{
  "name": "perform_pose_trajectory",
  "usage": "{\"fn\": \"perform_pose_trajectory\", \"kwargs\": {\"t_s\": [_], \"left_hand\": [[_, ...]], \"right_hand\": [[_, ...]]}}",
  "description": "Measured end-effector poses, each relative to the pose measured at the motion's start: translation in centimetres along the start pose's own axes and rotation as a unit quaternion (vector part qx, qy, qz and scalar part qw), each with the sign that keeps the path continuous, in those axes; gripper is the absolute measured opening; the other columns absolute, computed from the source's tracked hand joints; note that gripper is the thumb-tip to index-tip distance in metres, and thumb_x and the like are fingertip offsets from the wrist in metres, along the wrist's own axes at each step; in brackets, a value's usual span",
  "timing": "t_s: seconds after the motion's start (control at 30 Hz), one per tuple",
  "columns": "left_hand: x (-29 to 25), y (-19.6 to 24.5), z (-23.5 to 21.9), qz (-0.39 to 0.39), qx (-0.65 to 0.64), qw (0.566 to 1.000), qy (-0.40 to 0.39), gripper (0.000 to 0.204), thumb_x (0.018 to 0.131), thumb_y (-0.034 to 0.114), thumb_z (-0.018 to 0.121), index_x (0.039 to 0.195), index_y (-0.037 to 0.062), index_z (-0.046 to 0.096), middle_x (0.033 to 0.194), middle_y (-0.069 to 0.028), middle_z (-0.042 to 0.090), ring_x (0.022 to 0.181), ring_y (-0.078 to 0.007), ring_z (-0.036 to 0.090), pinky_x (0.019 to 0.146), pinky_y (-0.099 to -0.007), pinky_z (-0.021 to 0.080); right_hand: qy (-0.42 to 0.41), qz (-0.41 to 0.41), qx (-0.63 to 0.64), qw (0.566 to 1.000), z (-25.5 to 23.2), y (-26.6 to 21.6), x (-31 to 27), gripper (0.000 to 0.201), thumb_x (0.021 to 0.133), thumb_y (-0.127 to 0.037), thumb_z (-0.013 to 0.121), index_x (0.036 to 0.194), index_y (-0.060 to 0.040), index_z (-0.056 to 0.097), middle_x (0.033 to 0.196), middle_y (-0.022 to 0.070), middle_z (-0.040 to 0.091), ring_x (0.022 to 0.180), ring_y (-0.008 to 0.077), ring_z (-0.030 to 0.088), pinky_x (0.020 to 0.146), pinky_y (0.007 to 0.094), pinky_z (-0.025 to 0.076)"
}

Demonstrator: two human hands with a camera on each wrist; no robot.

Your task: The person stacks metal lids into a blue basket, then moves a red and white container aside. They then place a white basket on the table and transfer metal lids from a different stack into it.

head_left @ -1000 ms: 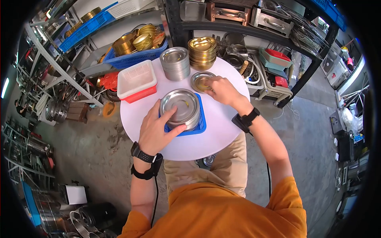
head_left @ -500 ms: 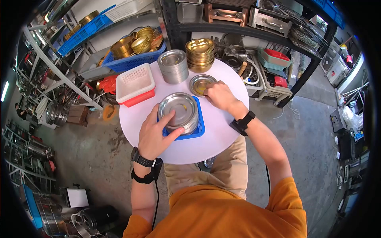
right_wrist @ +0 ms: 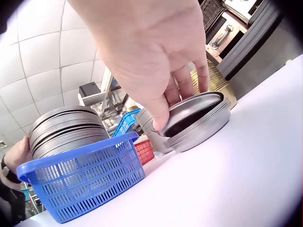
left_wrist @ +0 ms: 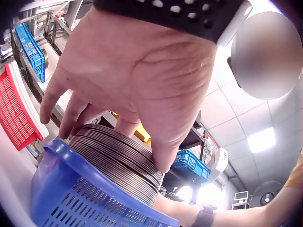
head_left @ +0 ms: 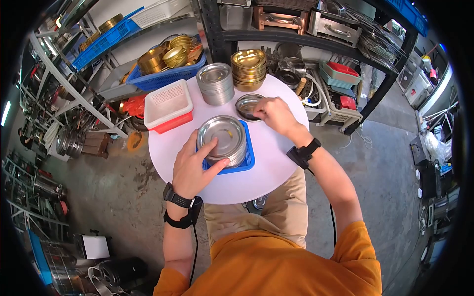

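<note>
"Blue plastic basket (head_left: 251,157) on the white worktop (head_left: 207,191): what's in it?"

"A stack of round metal plates (head_left: 228,138), rising well above the rim, with a small yellow mark on the top one"

"And the hands?"

"The left hand (head_left: 190,170) is open, fingers spread over the top plate, thumb against the side of the stack. The right hand (head_left: 277,116) pinches a shallow metal dish (right_wrist: 189,111) between thumb and fingers, tilted over a low stack of dishes (right_wrist: 208,130) just beside the basket"

"Does the pinched dish touch that low stack?"

"I can't tell; the edges overlap in the right wrist view"

"Any other containers?"

"A white perforated basket (head_left: 168,98) sits inside a red one (head_left: 174,124). Near them stand a taller stack of silvery dishes (head_left: 215,90) and a pile of gold-coloured bowls (head_left: 249,71). Beyond the worktop, a blue crate (head_left: 170,79) holds gold-coloured bowls and pots"
</note>
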State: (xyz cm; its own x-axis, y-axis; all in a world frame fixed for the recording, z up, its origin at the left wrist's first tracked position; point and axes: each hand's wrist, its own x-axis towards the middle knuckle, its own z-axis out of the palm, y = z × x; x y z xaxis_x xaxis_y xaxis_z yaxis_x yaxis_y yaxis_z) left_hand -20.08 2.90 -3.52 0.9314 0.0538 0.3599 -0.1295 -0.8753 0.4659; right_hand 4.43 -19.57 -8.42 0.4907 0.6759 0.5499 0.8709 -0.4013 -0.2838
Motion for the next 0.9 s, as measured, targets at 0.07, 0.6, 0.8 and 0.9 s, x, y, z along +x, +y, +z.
{"fn": "perform_pose_trajectory", "kwargs": {"t_s": [0.07,0.6,0.8,0.9], "left_hand": [[-0.1,-0.2,0.1,-0.004,-0.004,1.0,0.007,0.059,0.088,0.046,0.086,0.134,0.0097,0.077,0.155,-0.0382,0.05,0.141,-0.0504,0.055,0.117,-0.0474,0.046],[-0.7,-1.0,0.4,0.037,0.004,0.999,0.038,0.071,0.098,0.057,0.072,0.154,0.0163,0.06,0.161,-0.0438,0.037,0.144,-0.0566,0.047,0.118,-0.0548,0.042],[-0.4,-0.6,0.7,0.01,0.003,1.0,0.021,0.066,0.096,0.055,0.076,0.144,0.0098,0.069,0.156,-0.0427,0.044,0.143,-0.0563,0.049,0.117,-0.0544,0.043],[-0.2,-0.4,0.7,0.001,0.031,0.999,0.016,0.066,0.093,0.05,0.08,0.145,0.0091,0.068,0.16,-0.0383,0.043,0.145,-0.0518,0.05,0.12,-0.0492,0.042]], "right_hand": [[0.04,0.026,0.029,0.998,-0.8,-0.7,0.4,0.013,0.086,-0.011,0.084,0.096,-0.0037,0.08,0.093,0.0137,0.078,0.085,0.0355,0.074,0.078,0.044,0.057],[0.023,-0.256,0.119,0.959,-4.3,-10.9,-0.7,0.021,0.089,-0.024,0.081,0.091,-0.004,0.076,0.098,0.0054,0.073,0.101,0.0269,0.066,0.096,0.0427,0.05],[0.057,-0.036,0.107,0.992,-2.8,-5.5,0.1,0.019,0.097,-0.02,0.075,0.096,-0.0013,0.077,0.101,0.0155,0.076,0.099,0.0358,0.07,0.092,0.0453,0.055],[-0.035,0.019,0.03,0.999,-1.0,-1.5,-0.1,0.023,0.095,-0.016,0.076,0.112,-0.001,0.079,0.109,0.018,0.077,0.105,0.0395,0.07,0.097,0.0469,0.055]]}}
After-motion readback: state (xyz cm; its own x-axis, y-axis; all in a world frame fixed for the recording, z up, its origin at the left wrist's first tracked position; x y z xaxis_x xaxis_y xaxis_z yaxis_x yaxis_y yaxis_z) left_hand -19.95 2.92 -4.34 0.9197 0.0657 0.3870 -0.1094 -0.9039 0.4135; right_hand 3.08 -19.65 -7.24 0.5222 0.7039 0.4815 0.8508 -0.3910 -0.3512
